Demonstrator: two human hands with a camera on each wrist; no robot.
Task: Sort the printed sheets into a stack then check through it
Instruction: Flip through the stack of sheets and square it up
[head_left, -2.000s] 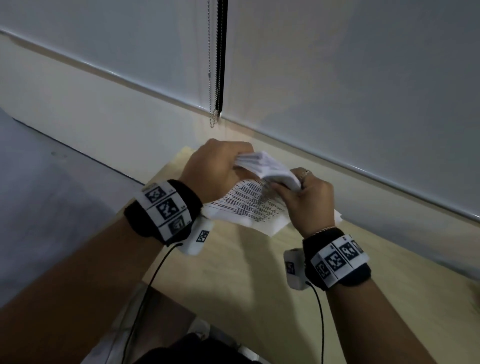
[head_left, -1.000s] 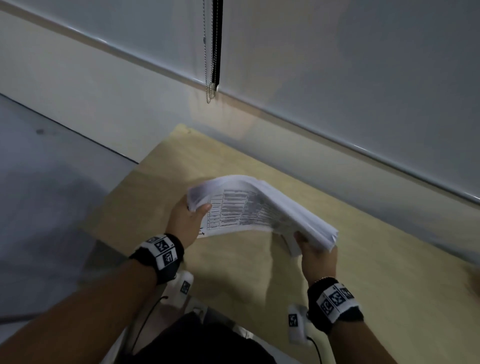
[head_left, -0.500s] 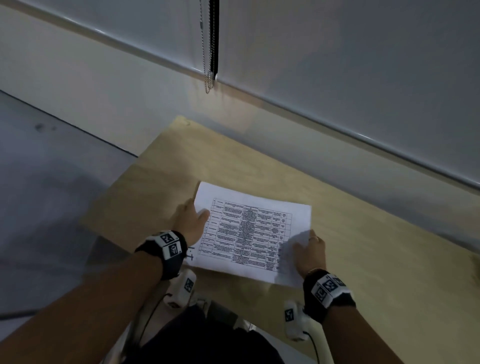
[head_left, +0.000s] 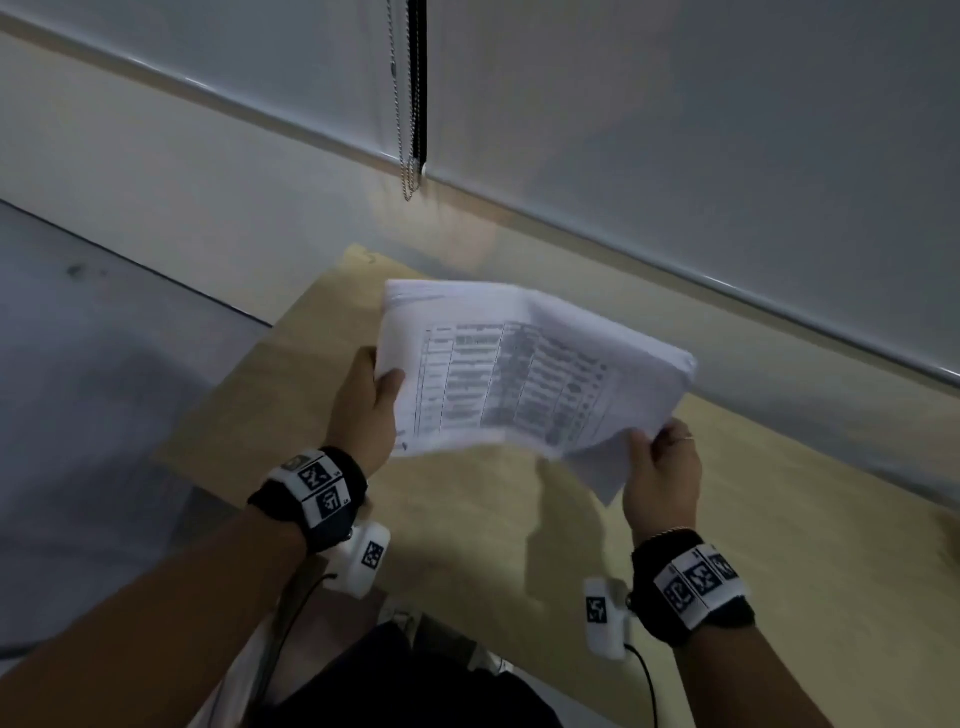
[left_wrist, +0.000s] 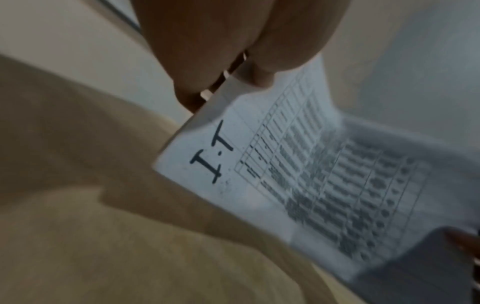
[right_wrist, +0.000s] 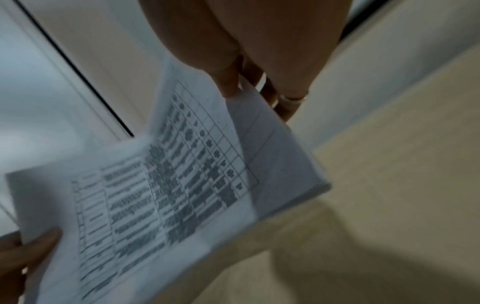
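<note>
A stack of printed sheets (head_left: 519, 374) with a table on its top page hangs bent in the air above the wooden table (head_left: 467, 545). My left hand (head_left: 371, 400) grips its left edge, thumb on top. My right hand (head_left: 657, 467) pinches its near right corner, where the lower sheets droop. In the left wrist view the stack (left_wrist: 298, 174) carries a handwritten "I.T" by the held edge, under the left hand (left_wrist: 233, 67). In the right wrist view the right hand (right_wrist: 246, 82) holds the stack (right_wrist: 168, 195) by a corner. The pictures are blurred by motion.
The table's far edge meets a pale wall (head_left: 260, 182) with a window blind and its bead chain (head_left: 408, 130) above. Grey floor (head_left: 78, 415) lies to the left of the table. My dark-clothed lap (head_left: 415, 686) is at the near edge.
Half a second ago the stack lay flat on the table under both hands. Now both hands have lifted it off the table and it bends upward.
</note>
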